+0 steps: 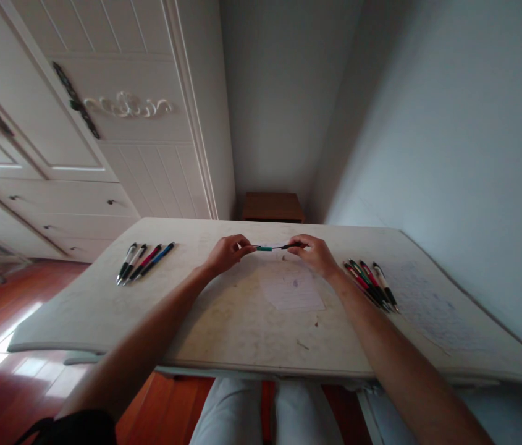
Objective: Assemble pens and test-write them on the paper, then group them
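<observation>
Over the far middle of the table, my left hand [231,252] is closed, fingertips pinching the left end of a teal pen barrel [264,249]. From the barrel a thin dark refill [277,248] runs rightward to a black pen part [287,246]. My right hand [312,251] pinches that black part between thumb and fingers. The pen lies level and its two parts are apart, with the refill spanning the gap. Both ends are partly hidden by my fingers. Below the hands, a lined sheet of paper [293,289] rests on the table.
Several pens [143,262] lie side by side on the left of the white table [223,327]. Another group of pens [372,283] lies at the right, beside a written sheet [437,309]. A white wardrobe [149,167] stands behind left; a wall [464,154] borders the right.
</observation>
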Available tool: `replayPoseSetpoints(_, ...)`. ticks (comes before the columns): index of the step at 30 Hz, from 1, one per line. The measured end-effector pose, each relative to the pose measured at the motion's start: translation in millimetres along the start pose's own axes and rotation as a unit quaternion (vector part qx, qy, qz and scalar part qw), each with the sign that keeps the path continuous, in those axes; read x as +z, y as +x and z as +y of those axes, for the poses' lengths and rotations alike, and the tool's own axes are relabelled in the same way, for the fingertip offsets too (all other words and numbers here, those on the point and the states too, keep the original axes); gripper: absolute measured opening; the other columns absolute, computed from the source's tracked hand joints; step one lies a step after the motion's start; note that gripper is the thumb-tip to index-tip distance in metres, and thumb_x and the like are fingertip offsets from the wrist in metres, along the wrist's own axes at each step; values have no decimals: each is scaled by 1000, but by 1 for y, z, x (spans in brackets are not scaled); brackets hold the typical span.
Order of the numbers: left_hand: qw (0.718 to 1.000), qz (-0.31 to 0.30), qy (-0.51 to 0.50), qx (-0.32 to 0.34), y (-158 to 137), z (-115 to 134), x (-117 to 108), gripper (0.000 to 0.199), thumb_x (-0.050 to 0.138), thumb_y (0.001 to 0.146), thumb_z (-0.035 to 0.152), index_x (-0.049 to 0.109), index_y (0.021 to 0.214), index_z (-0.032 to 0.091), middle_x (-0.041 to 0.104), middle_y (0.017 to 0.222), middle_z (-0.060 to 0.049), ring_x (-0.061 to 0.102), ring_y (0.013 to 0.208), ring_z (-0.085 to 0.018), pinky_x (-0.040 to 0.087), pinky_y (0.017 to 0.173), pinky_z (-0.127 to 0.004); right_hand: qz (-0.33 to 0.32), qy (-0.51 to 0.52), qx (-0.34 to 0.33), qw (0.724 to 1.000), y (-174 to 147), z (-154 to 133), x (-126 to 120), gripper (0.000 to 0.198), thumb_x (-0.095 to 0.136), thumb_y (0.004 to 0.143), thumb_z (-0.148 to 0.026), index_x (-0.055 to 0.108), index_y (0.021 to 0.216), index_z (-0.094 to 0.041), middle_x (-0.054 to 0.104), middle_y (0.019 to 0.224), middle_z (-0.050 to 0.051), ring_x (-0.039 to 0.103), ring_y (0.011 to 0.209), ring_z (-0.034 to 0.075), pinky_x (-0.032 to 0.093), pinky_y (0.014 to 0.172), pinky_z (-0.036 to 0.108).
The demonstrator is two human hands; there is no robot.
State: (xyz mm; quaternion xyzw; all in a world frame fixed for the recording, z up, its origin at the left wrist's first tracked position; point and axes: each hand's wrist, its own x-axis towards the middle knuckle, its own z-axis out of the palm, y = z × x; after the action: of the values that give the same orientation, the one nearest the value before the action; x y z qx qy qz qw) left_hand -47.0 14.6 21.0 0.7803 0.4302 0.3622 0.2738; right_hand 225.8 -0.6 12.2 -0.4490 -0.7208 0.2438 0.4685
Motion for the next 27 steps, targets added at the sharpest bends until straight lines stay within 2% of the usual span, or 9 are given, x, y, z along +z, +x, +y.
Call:
replayPoseSetpoints(7, 998, 13, 41, 34, 2, -14, -2, 28, 69, 80, 43, 65, 80, 16, 60, 62, 1, 52, 52, -10, 39, 51, -20, 12, -62, -13, 998, 3, 15, -8, 9, 69, 72, -21, 71, 81, -21, 71, 85, 5, 64, 83, 21, 48, 82, 36)
replayPoseSetpoints(13, 992, 44, 87, 80, 4, -20, -7, 26, 71, 79, 42, 67, 82, 17, 61, 75, -2, 54, 60, -11, 42, 59, -22, 15, -102, -31, 994, 4, 18, -13, 9, 68, 72, -17, 71, 78, -22, 71, 84, 4, 64, 82, 21, 48, 80, 35)
replayPoseSetpoints(17, 990, 44, 98, 91, 5, -21, -10, 22, 71, 80, 38, 67, 83, 17, 61, 78, -2, 53, 60, -11, 43, 62, -24, 7, -118, -36, 992, 3, 18, -14, 11, 68, 71, -14, 71, 77, -23, 71, 82, 4, 64, 82, 22, 48, 80, 35)
replayPoseSetpoints(27, 990, 37, 100, 97, 5, -20, -11, 15, 71, 80, 29, 67, 86, 16, 62, 85, -3, 55, 65, -11, 44, 64, -24, 37, -45, -7, 998, 4, 23, -15, 11, 68, 72, -24, 70, 81, -20, 71, 87, 5, 64, 81, 21, 49, 80, 35)
